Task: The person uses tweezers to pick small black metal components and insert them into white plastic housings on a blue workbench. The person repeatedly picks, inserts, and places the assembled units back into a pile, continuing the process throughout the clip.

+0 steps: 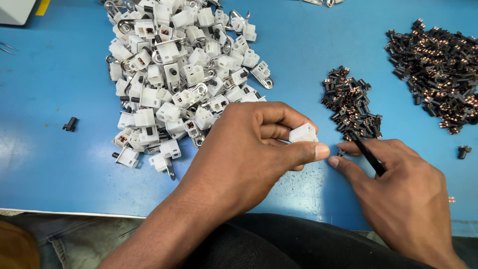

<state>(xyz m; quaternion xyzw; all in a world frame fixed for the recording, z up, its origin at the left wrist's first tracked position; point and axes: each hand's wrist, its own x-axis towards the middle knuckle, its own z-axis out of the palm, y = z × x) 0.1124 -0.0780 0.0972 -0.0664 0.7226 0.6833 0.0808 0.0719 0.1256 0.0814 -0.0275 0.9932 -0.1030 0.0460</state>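
1. Across the whole view runs a blue table [59,159], its near edge just above my lap, where dark trousers and a strip of grey cloth show.
2. Toward the far left of the table lies a big heap of white plastic housings [179,74], some with metal loops and clips sticking out; the heap spills past the far edge of the picture.
3. At the far right corner sits a large pile of black and copper parts [438,69], cut off by the right edge, and a smaller pile of the same parts [351,107] lies nearer the middle, just beyond my right hand.
4. My left hand [249,154] is pinched shut on one white housing [303,133], held between thumb and fingers just above the table, close to the near edge and between the white heap and the smaller black pile.
5. My right hand [403,194] is closed on thin black tweezers [366,152], whose tips point into the near fringe of the smaller pile; what they grip, if anything, is too small to make out.
6. The two thumb tips almost meet.
7. Single black pieces lie alone: one near the left edge [70,124], one near the right edge [464,151].
8. A pale box [15,10] and a yellow strip are cut off at the far left corner, and the room beyond the table is out of sight.
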